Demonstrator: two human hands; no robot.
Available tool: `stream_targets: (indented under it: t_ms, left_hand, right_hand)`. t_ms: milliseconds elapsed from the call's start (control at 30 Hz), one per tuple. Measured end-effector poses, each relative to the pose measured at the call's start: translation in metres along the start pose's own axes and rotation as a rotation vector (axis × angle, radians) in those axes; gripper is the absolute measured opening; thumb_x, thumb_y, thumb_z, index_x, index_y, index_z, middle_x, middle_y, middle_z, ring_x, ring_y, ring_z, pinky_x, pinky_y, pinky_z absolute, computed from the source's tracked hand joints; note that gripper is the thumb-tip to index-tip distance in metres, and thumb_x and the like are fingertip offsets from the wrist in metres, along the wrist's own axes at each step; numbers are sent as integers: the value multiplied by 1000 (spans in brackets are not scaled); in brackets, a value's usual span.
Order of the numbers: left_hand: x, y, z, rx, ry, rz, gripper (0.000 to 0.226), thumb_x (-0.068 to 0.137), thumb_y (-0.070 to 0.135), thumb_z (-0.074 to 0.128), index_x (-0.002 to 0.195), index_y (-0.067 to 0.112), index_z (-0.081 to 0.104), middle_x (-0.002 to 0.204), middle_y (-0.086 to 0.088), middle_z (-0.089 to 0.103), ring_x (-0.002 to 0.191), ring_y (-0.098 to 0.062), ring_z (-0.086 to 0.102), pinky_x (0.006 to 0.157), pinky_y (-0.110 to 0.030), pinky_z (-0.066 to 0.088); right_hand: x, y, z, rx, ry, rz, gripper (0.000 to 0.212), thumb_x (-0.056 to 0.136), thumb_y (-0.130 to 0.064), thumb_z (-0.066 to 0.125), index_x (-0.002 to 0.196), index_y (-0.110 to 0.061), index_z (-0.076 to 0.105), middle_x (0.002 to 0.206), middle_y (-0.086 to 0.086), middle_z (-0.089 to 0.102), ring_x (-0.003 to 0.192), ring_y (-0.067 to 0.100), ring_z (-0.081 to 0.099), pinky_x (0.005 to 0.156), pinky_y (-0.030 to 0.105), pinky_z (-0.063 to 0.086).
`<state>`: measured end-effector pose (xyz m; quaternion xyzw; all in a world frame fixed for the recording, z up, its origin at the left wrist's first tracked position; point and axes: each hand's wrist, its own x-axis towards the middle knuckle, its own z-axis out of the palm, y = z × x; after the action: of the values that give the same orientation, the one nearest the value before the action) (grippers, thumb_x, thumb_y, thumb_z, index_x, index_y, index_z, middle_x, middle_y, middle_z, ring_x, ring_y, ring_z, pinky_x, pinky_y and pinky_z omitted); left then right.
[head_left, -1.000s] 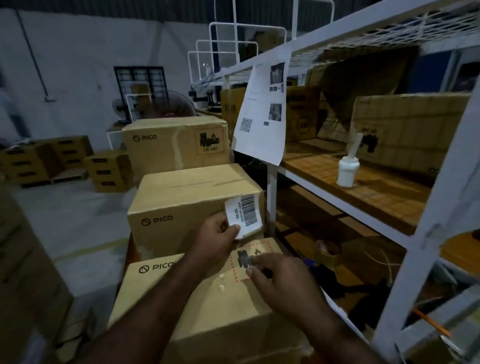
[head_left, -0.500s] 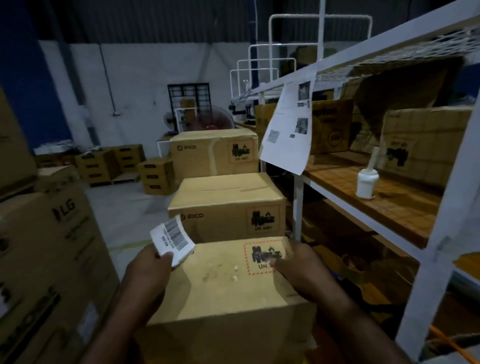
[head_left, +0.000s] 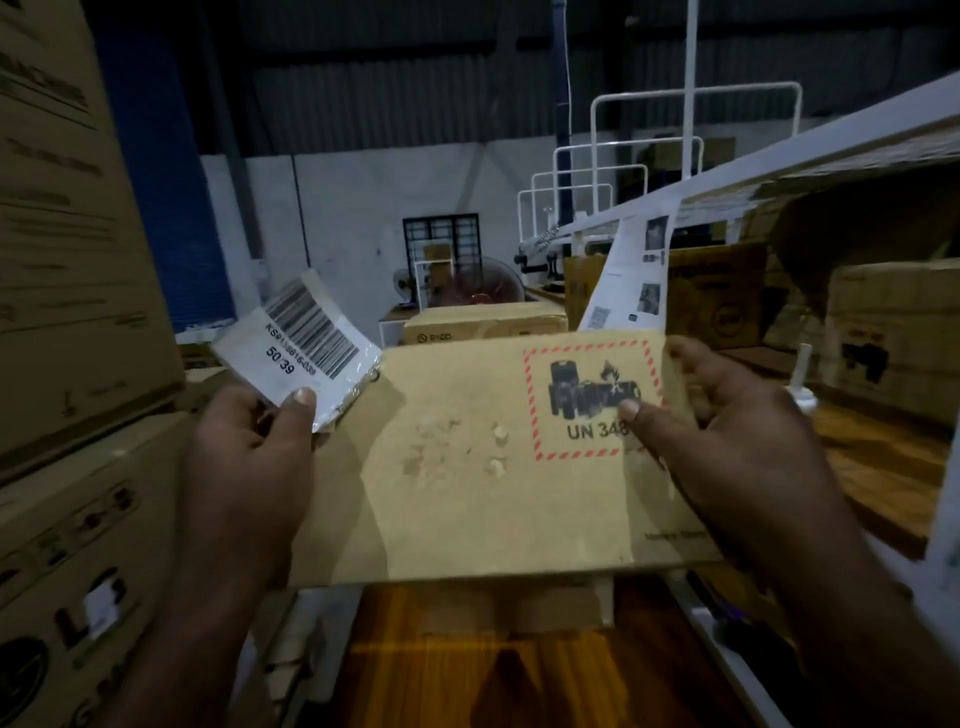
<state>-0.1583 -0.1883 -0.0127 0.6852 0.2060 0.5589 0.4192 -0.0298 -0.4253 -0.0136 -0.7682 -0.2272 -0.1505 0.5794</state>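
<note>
- Cartons (head_left: 78, 260) stacked at far left, with an LG-marked carton (head_left: 78, 597) below them.
- Left hand (head_left: 249, 457) – thumb pinches barcode label (head_left: 306, 343) against the fingers. Label is held up, curled, print facing the camera (reads 50/39). It sits just over the box's upper left corner.
- Box (head_left: 467, 493) – brown, mid-frame, raised between both hands, broad face toward the camera. Can't tell whether the left fingers also support it.
- Hazard mark (head_left: 587, 400) – red-hatched square at upper right of that face.
- Right hand (head_left: 727, 441) – clamped on the box's right edge, thumb pressed on the hazard mark, fingers wrapped behind.
- PICO carton (head_left: 483, 325) behind the box's top edge.
- Printed sheet (head_left: 634, 280) hangs from white rack (head_left: 831, 130); more cartons sit on its shelf.
</note>
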Motion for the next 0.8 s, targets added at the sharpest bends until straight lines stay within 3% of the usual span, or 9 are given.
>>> stream_targets:
  t_ms: [100, 200, 267, 333, 467, 567, 700, 800]
  left_hand:
    - [11, 3, 2, -86, 36, 90, 9, 97, 24, 58, 90, 19, 59, 86, 3, 64, 82, -17, 63, 79, -46, 54]
    - [29, -5, 8, -368, -38, 94, 14, 96, 20, 59, 109, 17, 65, 106, -1, 69, 105, -21, 67, 87, -41, 56]
    - [42, -10, 17, -471, -61, 40, 23, 99, 13, 53, 119, 7, 61, 109, -3, 69, 101, -13, 69, 82, -29, 59]
    - [51, -13, 29, -517, -94, -12, 24, 100, 12, 51, 121, 7, 60, 107, -1, 69, 87, -2, 70, 71, -22, 58]
    - [71, -37, 58, -524, -196, -115, 19, 99, 12, 53, 114, 18, 64, 105, 2, 71, 82, -1, 71, 62, -17, 56]
    - [73, -55, 75, -450, -252, -200, 20, 99, 13, 54, 117, 13, 64, 107, -3, 71, 88, -9, 69, 67, -26, 55]
    - [70, -77, 93, -305, -349, -267, 23, 98, 16, 55, 120, 15, 62, 112, -3, 68, 101, -16, 64, 76, -32, 54]
    - [79, -81, 101, -229, -352, -258, 28, 98, 18, 55, 125, 12, 60, 111, -1, 67, 107, -19, 62, 78, -32, 54]
  right_hand:
    - [10, -12, -5, 136, 34, -74, 70, 87, -27, 70, 145, -44, 34, 105, -17, 67, 86, 9, 71, 69, 42, 62]
    - [27, -14, -7, 105, 37, -145, 75, 88, -28, 68, 146, -51, 26, 110, -18, 65, 93, 7, 67, 71, 42, 61]
    - [42, -6, -4, 63, 73, -172, 82, 88, -28, 68, 149, -49, 19, 127, -8, 63, 102, 12, 66, 75, 47, 60]
    - [57, 7, 4, 76, 104, -195, 84, 87, -27, 69, 150, -48, 17, 131, -5, 62, 107, 13, 65, 79, 49, 60]
    - [76, 42, 30, 30, 193, -188, 81, 87, -28, 68, 148, -51, 20, 129, 0, 60, 105, 17, 64, 79, 49, 60]
    - [82, 70, 50, -106, 230, -141, 77, 84, -38, 62, 149, -50, 21, 118, 9, 59, 101, 26, 62, 77, 50, 59]
    - [92, 88, 69, -274, 231, -123, 79, 90, -25, 67, 153, -32, 21, 120, 14, 65, 106, 31, 61, 83, 42, 53]
    - [100, 83, 80, -389, 296, -182, 73, 90, -18, 66, 151, -25, 27, 130, 9, 58, 115, 31, 54, 87, 43, 49]
